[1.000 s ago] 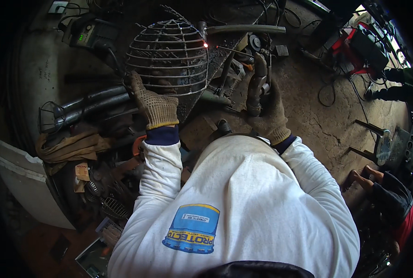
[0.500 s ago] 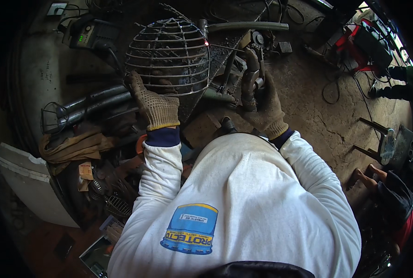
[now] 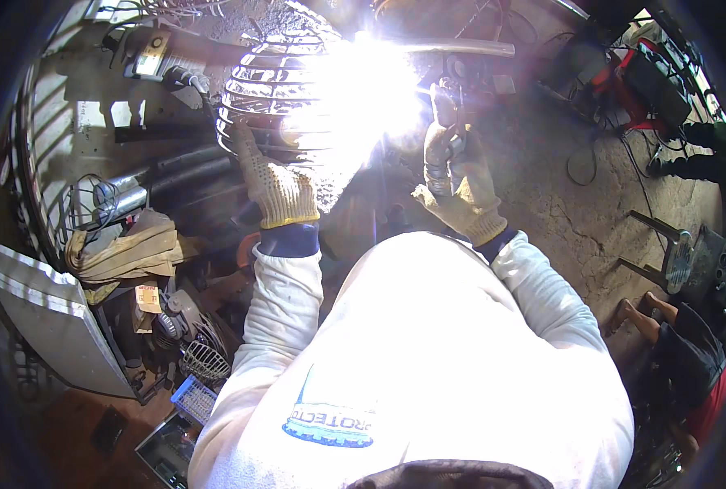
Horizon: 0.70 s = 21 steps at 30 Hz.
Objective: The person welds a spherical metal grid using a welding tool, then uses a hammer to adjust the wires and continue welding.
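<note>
My gloved left hand (image 3: pixel 280 187) is closed on the lower left edge of a rounded metal wire cage (image 3: pixel 253 103), made of curved hoops and cross rods. In my gloved right hand (image 3: pixel 473 196) is a welding electrode holder (image 3: pixel 440 155), gripped upright by its handle. Between the two hands a blinding white welding arc (image 3: pixel 371 85) burns at the cage's right side. Its glare hides the electrode, the weld spot and the cage's right half. Both gloves are pale knit with a yellow hem.
A welding machine (image 3: pixel 155 55) stands at the far left. A metal pipe (image 3: pixel 469 49) lies beyond the arc. Brown cloth (image 3: pixel 126 248) and a white slab (image 3: pixel 49 306) are at left. Someone's bare legs (image 3: pixel 642 319) and a small stool (image 3: pixel 679 257) are at right, with cables on the floor.
A small orange glow at the cage's right edge has become a huge white arc, lighting the whole scene. Both hands keep their holds and have barely moved.
</note>
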Each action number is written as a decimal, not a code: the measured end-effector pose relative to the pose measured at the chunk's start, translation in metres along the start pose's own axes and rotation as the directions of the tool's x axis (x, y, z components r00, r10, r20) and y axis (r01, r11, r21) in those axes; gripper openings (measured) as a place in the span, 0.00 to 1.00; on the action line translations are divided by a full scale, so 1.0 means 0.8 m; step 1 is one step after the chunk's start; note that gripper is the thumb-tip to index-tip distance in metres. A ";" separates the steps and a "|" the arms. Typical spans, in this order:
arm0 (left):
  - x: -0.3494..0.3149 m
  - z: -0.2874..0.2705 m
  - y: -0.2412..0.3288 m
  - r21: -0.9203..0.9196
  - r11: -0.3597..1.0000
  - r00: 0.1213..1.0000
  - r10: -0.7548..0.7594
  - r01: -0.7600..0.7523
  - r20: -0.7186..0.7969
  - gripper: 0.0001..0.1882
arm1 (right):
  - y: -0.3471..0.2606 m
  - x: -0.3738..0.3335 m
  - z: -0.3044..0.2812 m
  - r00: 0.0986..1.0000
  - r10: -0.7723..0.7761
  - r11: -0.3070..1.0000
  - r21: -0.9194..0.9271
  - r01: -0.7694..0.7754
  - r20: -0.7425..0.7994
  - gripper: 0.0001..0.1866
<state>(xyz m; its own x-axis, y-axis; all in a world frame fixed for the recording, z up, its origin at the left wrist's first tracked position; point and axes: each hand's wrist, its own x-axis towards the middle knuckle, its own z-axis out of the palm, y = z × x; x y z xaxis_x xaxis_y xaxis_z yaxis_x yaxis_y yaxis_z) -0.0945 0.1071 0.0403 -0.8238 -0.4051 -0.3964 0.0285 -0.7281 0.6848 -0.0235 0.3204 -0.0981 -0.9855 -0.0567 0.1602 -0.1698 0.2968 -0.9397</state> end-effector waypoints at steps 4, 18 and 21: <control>0.016 -0.020 -0.001 0.069 0.976 0.979 0.204 -0.206 0.030 0.18 | 0.035 0.003 0.018 0.966 0.125 0.181 0.952 -0.246 0.226 0.33; 0.004 -0.015 0.005 -0.082 0.997 0.995 -0.005 0.013 0.101 0.13 | -0.037 0.001 -0.008 0.992 -0.111 0.991 -0.078 0.106 -0.059 0.40; 0.025 -0.038 0.012 -0.101 0.991 0.959 -0.055 0.086 0.276 0.18 | -0.035 -0.003 -0.006 0.963 -0.216 0.973 -0.116 0.199 -0.159 0.42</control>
<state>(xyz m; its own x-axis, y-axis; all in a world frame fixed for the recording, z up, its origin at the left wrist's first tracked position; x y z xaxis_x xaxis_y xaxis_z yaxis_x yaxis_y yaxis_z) -0.0938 0.0749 0.0205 -0.9485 -0.1956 -0.2491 0.0146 -0.8126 0.5826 -0.0161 0.3167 -0.0705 -0.9137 0.0330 0.4051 -0.3618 0.3880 -0.8477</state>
